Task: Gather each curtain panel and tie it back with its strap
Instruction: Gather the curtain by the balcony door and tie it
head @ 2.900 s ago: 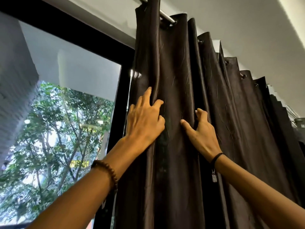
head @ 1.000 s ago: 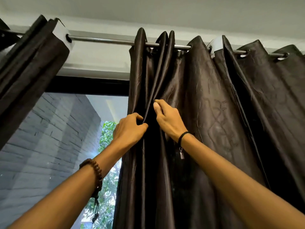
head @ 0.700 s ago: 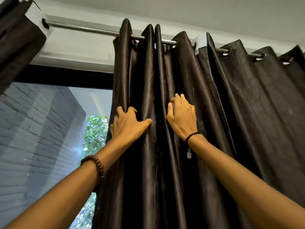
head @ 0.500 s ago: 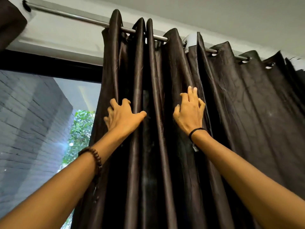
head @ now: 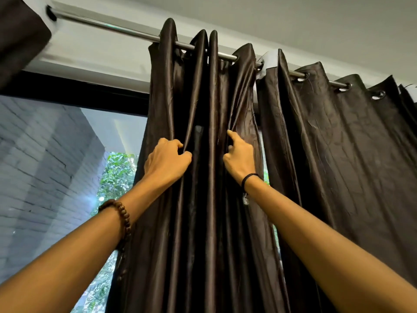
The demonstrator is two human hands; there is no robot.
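A dark brown satin curtain panel (head: 203,199) hangs in tight folds from a metal rod (head: 117,30) in the middle of the view. My left hand (head: 168,160) pinches a fold on the panel's left side. My right hand (head: 239,154) grips a fold on its right side, about level with the left hand. A second dark panel (head: 349,154) hangs spread out to the right, with a narrow gap of daylight between the two. No strap is visible.
Part of another dark curtain (head: 20,35) hangs at the top left. A black-framed window (head: 74,93) shows a grey brick wall (head: 40,166) and green foliage outside. The white ceiling is close above the rod.
Both hands went from lying flat on the fabric to gripping folds. The gathered panel has separated from the right panel, leaving a gap, and the view shifted right.
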